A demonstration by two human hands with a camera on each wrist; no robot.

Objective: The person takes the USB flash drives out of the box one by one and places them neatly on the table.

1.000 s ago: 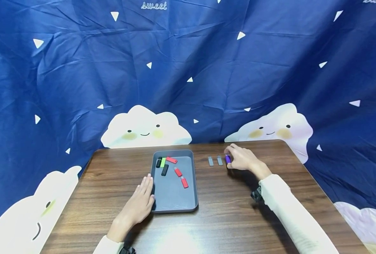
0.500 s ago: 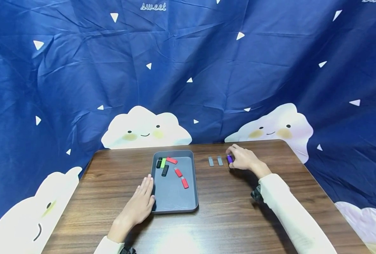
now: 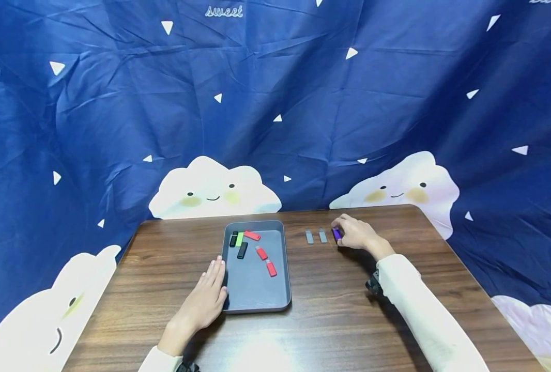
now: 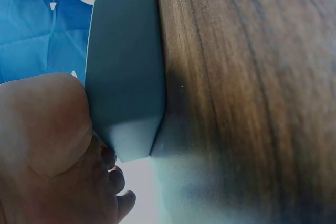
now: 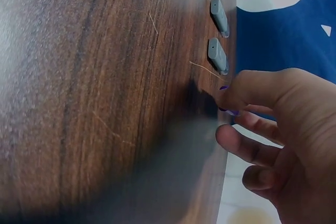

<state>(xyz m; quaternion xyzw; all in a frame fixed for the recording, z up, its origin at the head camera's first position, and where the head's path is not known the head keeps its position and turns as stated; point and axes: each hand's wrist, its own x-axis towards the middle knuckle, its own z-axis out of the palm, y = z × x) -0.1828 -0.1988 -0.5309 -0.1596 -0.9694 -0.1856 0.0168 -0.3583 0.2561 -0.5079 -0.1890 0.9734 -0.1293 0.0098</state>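
Right hand (image 3: pixel 356 233) sits at the far right part of the bench (image 3: pixel 331 320), fingers curled around a small purple stick (image 3: pixel 336 233) and pinching it against the wood. In the right wrist view only a sliver of purple shows under the fingertips (image 5: pixel 231 95); the stick looks down on the bench, or just about, not lifted.

Two grey sticks (image 3: pixel 316 236) lie side by side just left of the purple one, parallel, slightly apart from each other. The purple one lines up as third in that row, near the second grey one but not touching.

Left hand (image 3: pixel 207 299) lies flat and relaxed, fingers straight, resting against the near-left edge of the grey tray (image 3: pixel 252 299); it grips nothing. The left wrist view shows the palm (image 4: pixel 47 145) against the tray corner.

Left in the tray, bunched at its far end: three red sticks (image 3: pixel 261 252), two black sticks (image 3: pixel 242 249), one green stick (image 3: pixel 239 238).

Judging by the layout: three pieces are out on the bench in a row, six remain in the tray, so roughly a third is done. The purple one is not yet released.
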